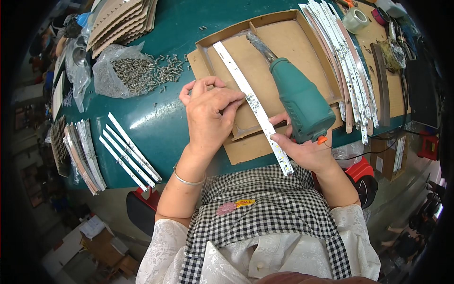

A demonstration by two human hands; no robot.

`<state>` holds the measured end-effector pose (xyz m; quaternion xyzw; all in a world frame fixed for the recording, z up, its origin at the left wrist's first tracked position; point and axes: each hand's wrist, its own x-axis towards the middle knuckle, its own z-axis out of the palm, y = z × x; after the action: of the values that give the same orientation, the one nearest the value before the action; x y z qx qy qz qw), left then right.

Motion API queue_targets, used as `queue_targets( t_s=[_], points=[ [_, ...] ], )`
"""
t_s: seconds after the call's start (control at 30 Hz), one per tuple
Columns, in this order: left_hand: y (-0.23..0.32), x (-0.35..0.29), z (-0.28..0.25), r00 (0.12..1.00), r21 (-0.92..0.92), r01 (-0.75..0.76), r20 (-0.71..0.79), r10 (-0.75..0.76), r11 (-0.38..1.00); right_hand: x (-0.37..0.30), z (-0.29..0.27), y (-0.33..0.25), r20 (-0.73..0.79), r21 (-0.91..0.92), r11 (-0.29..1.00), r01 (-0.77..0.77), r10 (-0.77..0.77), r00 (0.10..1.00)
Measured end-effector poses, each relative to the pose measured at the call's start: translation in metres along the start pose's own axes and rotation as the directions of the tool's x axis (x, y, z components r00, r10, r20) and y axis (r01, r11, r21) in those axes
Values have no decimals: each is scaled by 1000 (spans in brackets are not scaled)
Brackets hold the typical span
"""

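Note:
A long white LED circuit strip [255, 106] lies slantwise over a shallow cardboard tray [208, 45]. My right hand [302, 151] pinches the strip's nearer half between thumb and fingers. A green hand-held power tool [302, 97] with a long dark tip covers part of this hand; whether the hand also grips it, I cannot tell. My left hand [208, 113] is closed, with thumb and forefinger pinched at the strip's left edge near its middle. Anything between those fingertips is too small to make out. Small dark parts and yellowish LEDs show on the strip.
Many small metal cylinders [137, 73] spill from a clear plastic bag on the green table [165, 128]. Several loose strips [127, 156] lie at left, beside strip bundles [85, 151]. More strips [345, 61] are stacked right of the tray. A tape roll [355, 20] stands at far right.

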<state>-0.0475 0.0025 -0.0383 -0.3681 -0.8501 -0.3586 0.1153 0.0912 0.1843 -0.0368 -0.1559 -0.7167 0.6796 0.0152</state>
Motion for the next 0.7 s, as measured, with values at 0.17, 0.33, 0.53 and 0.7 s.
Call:
queue_targets(
  t_s=[0.17,0.33,0.53,0.7],
  points=[
    [5,3,-5,999,76,-36,27,34,996,1,-1,1,5,-9,999,34,-34,999],
    [5,4,-4,997,105,-69,36,66,992,0,0,1,0,2,1000,30,-30,1000],
    [6,3,-2,997,79,-77,17,76,994,1,1,1,0,23,1000,10,-10,1000],
    [11,8,-3,991,125,-132,31,129,983,2,-1,-5,13,-4,999,39,-39,999]
  ],
)
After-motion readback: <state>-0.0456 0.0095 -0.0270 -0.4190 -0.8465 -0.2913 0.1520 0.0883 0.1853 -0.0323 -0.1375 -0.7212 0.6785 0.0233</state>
